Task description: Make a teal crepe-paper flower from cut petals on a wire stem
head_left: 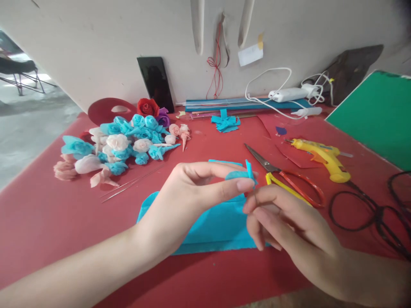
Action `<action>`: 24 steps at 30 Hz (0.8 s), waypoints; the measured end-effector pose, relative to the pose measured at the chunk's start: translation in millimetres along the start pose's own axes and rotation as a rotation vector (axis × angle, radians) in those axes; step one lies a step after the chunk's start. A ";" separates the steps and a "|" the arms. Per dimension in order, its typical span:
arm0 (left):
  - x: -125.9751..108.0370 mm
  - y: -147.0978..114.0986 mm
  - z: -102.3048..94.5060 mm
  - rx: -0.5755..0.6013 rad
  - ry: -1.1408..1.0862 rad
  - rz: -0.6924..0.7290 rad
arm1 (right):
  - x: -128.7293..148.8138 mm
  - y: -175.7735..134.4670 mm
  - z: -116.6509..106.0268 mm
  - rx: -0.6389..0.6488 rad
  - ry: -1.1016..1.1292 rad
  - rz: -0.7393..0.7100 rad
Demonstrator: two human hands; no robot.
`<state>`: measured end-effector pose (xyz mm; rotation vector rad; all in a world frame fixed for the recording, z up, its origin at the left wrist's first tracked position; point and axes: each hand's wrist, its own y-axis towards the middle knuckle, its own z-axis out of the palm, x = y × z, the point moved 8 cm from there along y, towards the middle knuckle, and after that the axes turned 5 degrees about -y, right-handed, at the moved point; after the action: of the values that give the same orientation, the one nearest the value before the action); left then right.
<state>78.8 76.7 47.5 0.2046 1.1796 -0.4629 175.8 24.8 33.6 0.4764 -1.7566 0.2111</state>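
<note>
My left hand (180, 196) pinches a small strip of blue crepe paper (239, 175) between thumb and fingers, with one end curled upright. Just below that strip, my right hand (295, 231) has its thumb and forefinger pressed together; what lies between them is too small to make out. Under both hands a larger sheet of blue crepe paper (212, 226) lies flat on the red table (80, 231). Scissors with red handles (302, 185) rest beyond my right hand, beside a yellow strip-like thing (285, 188) partly hidden by that hand.
Blue, white and pink paper flowers (117, 143) are heaped at the left, near thin wires (125, 188). Cut blue strips (225, 122) lie farther back. A yellow glue gun (321, 156) with a black cord sits right. A phone (156, 83) and white power strip (287, 94) stand behind.
</note>
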 end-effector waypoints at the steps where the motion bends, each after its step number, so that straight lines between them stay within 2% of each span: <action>1: 1.9 0.0 0.0 -0.003 -0.030 -0.008 | 0.3 0.2 0.6 0.005 -0.004 -0.001; 6: 8.6 -1.3 2.6 -0.003 -0.117 -0.047 | -0.5 0.8 6.2 0.065 0.010 0.012; 15: 14.0 -3.1 6.2 0.041 -0.107 -0.095 | -1.3 0.1 6.7 0.048 0.013 0.011; 24: 18.7 -4.7 9.8 0.060 -0.122 -0.156 | -6.8 0.1 7.0 0.070 -0.024 0.093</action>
<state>90.5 64.2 34.4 0.1346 1.0672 -0.6392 170.8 23.5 25.4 0.4504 -1.8012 0.3346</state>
